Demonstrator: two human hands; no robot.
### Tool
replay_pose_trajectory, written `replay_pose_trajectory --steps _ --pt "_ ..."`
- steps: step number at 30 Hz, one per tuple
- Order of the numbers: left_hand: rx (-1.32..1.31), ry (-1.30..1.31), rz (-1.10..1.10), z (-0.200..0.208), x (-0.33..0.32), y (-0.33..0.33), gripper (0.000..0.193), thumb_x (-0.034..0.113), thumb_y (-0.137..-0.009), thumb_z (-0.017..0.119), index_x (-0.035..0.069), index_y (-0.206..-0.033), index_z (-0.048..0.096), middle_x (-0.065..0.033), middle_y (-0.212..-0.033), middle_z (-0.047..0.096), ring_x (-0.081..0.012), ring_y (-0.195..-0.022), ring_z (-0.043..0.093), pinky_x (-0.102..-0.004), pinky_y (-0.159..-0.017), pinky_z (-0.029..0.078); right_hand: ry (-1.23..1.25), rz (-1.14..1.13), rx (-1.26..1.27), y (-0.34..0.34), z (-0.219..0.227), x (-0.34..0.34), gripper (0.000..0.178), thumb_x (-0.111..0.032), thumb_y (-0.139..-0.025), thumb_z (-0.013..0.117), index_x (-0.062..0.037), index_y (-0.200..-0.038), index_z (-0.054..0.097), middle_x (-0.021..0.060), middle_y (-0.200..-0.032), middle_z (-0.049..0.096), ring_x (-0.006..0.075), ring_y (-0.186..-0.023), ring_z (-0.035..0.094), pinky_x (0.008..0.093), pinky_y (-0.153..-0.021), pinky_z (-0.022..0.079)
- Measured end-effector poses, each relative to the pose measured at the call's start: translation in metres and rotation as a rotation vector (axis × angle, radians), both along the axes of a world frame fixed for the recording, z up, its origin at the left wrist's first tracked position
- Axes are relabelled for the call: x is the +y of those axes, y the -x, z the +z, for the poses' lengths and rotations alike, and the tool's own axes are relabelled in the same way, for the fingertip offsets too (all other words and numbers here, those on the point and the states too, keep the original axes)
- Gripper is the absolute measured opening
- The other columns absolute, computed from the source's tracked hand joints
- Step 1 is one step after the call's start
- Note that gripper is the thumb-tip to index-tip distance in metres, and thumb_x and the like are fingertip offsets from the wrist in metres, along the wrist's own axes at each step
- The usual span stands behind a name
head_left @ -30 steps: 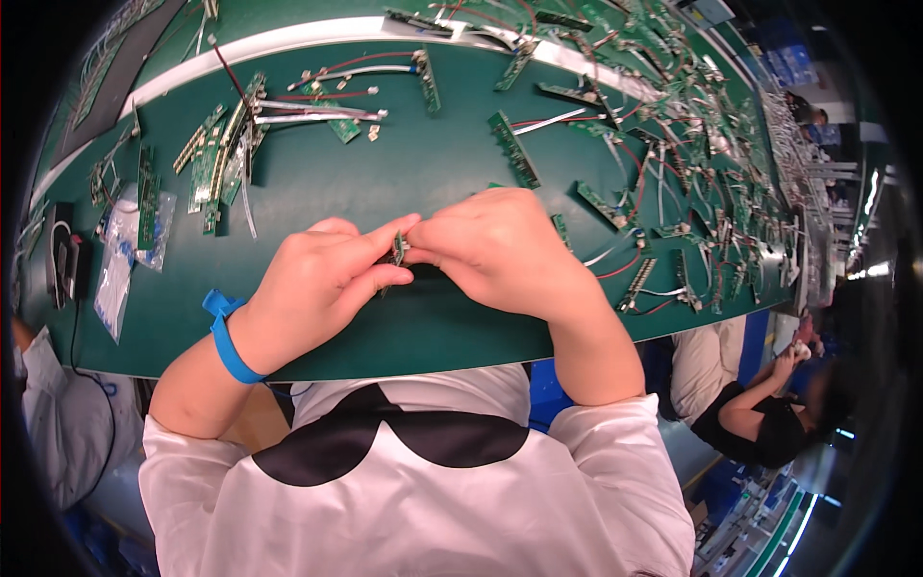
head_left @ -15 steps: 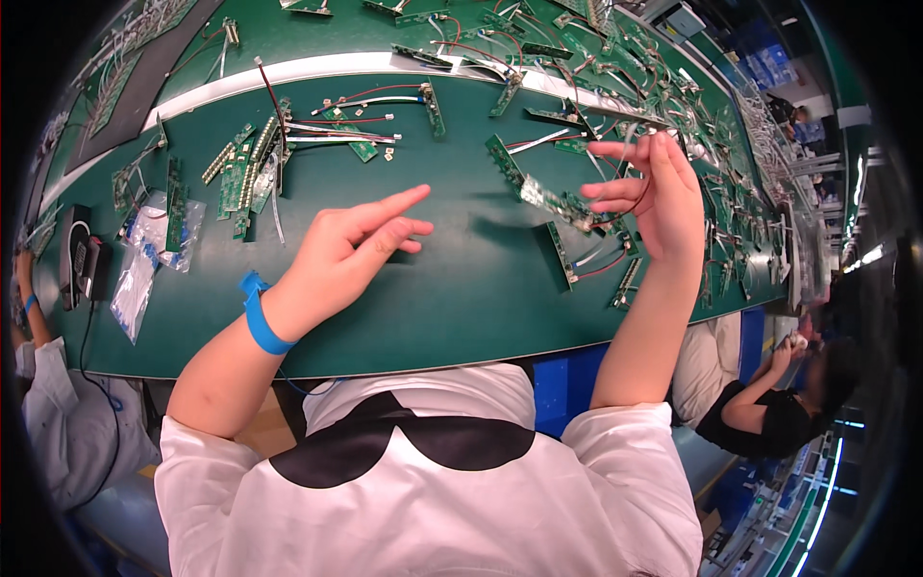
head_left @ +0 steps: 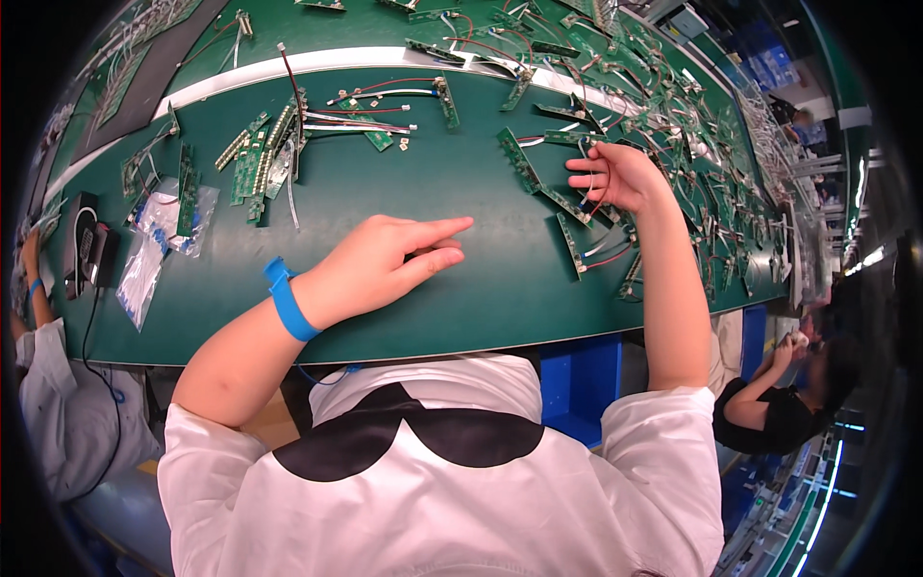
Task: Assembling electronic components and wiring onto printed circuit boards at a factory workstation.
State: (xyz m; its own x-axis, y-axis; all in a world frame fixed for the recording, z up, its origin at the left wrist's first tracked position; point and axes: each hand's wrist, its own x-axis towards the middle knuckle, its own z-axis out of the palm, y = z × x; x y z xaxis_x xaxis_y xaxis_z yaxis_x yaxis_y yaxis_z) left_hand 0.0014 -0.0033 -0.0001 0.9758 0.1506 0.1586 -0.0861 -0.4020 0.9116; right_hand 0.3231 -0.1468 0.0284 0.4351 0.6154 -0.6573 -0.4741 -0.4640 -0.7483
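My left hand (head_left: pixel 399 262) hovers over the green table with its index finger stretched out and thumb apart; nothing is in it. A blue strap (head_left: pixel 289 306) circles that wrist. At the right, my right hand (head_left: pixel 623 179) has its thumb and index fingertip together on thin wires (head_left: pixel 592 175), the other fingers loosely extended. These wires run down toward a narrow green circuit board (head_left: pixel 563 204) lying under the fingers, partly hidden by them. Beside it are another circuit board (head_left: pixel 520 160) to the upper left and one with red and white wires (head_left: pixel 570 246) below.
A cluster of circuit boards with wires (head_left: pixel 264 159) lies left of centre. Farther left are plastic bags (head_left: pixel 144 274) and a black device (head_left: pixel 88 250) with a cable. Many wired boards (head_left: pixel 707 183) crowd the right side. A white strip (head_left: pixel 361 59) crosses the table. People sit at both sides.
My right hand has come down and leftward, and the board hanging from its wires, blurred before, now rests among the others. My left hand has moved slightly right and down.
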Motion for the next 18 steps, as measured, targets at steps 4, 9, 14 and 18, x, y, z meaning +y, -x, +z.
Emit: replay_pose_trajectory --steps 4,9,14,18 --pt "-0.059 -0.153 0.023 0.001 0.004 0.007 0.032 0.023 -0.087 0.055 0.005 -0.114 0.058 -0.0149 -0.085 0.065 -0.0286 -0.076 0.063 -0.0345 -0.068 0.050 0.180 0.070 -0.394 0.007 0.002 0.014 0.030 -0.027 -0.094 0.043 0.0012 -0.098 0.051 0.0125 -0.092 0.060 0.0267 -0.075 0.066 0.0357 -0.057 0.055" --pt "-0.272 -0.293 0.040 -0.011 0.004 0.001 0.021 0.018 -0.085 0.058 0.007 -0.101 0.064 -0.0119 -0.078 0.064 -0.0269 -0.066 0.059 -0.0323 -0.058 0.045 0.621 0.317 -1.684 0.031 0.022 0.010 0.032 -0.027 -0.087 0.054 0.0031 -0.086 0.063 0.0181 -0.067 0.060 0.0223 -0.065 0.064 0.0366 -0.059 0.049" --pt "-0.256 -0.349 0.105 0.004 0.007 0.016 0.030 0.029 -0.084 0.057 0.006 -0.065 0.063 -0.0096 -0.055 0.056 -0.0299 -0.052 0.056 -0.0388 -0.049 0.044 -0.095 0.325 -1.401 0.143 0.032 0.074 0.026 -0.022 -0.085 0.057 0.0034 -0.084 0.061 0.0175 -0.069 0.059 0.0305 -0.063 0.058 0.0363 -0.061 0.046" --pt "-0.430 -0.587 -0.141 0.016 -0.010 0.024 0.040 0.027 -0.083 0.059 0.008 -0.051 0.046 -0.0063 -0.046 0.046 -0.0268 -0.045 0.048 -0.0353 -0.045 0.036 -0.617 0.616 -1.681 0.194 -0.016 0.142 0.020 -0.019 -0.074 0.068 -0.0018 -0.083 0.064 0.0134 -0.086 0.055 0.0299 -0.083 0.054 0.0374 -0.074 0.045"
